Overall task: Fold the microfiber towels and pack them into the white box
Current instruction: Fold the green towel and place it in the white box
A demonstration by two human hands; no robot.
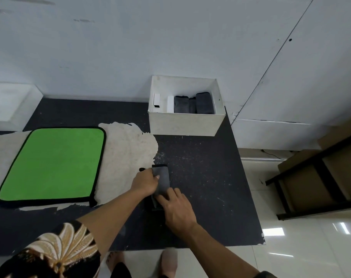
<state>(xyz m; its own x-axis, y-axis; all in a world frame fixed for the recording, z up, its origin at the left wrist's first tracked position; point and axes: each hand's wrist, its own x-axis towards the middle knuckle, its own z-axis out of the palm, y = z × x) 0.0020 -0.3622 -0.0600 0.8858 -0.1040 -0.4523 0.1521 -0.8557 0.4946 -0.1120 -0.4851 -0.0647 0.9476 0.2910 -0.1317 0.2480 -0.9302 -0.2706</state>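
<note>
Grey microfiber towel (pixel 162 178), soft and limp, lies folded narrow; left hand (pixel 145 182) pinches its edge, right hand (pixel 177 209) presses flat, best lifted by both ends.

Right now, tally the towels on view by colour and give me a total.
Green: 1, the green towel lying flat on the table.
Grey: 3, the grey towel under both hands, plus what look like two folded grey towels standing in the white box.
Total: 4.
</note>
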